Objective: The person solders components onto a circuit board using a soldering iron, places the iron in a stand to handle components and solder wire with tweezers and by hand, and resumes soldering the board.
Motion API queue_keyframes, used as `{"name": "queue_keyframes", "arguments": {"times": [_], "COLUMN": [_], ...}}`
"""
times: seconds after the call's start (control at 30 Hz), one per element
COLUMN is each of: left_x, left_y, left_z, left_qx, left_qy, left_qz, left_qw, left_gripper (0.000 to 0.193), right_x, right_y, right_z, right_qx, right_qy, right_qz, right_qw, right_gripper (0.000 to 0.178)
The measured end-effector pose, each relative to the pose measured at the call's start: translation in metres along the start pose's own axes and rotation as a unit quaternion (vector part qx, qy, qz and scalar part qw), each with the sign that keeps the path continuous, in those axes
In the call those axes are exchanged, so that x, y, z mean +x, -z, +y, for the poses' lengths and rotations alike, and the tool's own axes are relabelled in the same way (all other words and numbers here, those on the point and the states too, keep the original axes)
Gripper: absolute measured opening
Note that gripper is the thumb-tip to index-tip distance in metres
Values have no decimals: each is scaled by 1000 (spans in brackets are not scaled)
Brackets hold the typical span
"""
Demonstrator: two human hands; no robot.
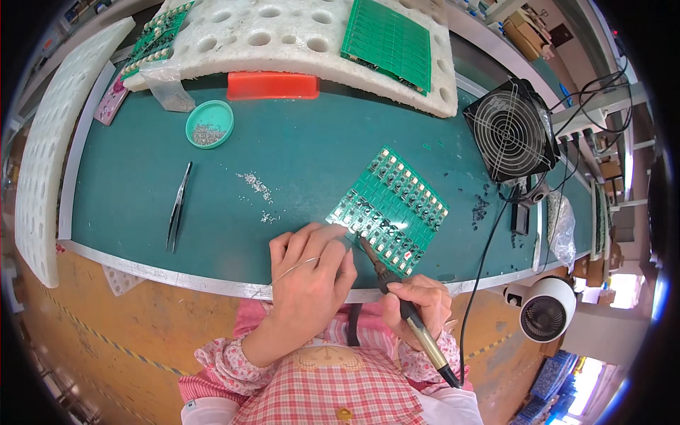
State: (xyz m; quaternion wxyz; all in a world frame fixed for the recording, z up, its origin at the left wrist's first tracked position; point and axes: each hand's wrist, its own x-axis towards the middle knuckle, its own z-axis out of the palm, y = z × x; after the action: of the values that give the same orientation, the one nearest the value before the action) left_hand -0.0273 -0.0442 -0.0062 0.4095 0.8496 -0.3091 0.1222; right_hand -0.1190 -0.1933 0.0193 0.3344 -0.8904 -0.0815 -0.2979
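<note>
My right hand (423,303) is closed around a soldering iron (419,329), gripping it like a pen. The iron slants up and left, and its tip meets the lower left part of a green circuit board (391,207) carrying rows of small white and black parts. In my left hand (308,273) a thin solder wire (296,267) runs between curled fingers. Those fingertips reach the board's left corner, close to the iron's tip, and hide where the wire ends. The board lies at an angle on the green mat (297,163).
Tweezers (178,207), small loose parts (255,188) and a green dish (210,124) lie left. Behind stand a red tray (273,86) and white foam (290,53) bearing more boards (388,44). A black fan (511,132) is at right; the iron's cable (476,283) runs there.
</note>
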Motion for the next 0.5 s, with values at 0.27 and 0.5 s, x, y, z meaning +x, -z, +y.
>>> {"name": "queue_keyframes", "arguments": {"times": [0.27, 0.5], "left_x": [0, 0], "left_y": [-4, -3], "left_z": [0, 0], "left_qx": [21, 18], "left_qy": [-5, -5], "left_qz": [1, 4], "left_qw": [1000, 1000], "left_gripper": [18, 18], "right_x": [1, 6], "right_y": [-1, 3], "right_z": [0, -4], "right_qx": [-24, -95], "right_qy": [23, 80], "right_qz": [-9, -78], "right_qw": [999, 989], "right_gripper": [31, 26]}}
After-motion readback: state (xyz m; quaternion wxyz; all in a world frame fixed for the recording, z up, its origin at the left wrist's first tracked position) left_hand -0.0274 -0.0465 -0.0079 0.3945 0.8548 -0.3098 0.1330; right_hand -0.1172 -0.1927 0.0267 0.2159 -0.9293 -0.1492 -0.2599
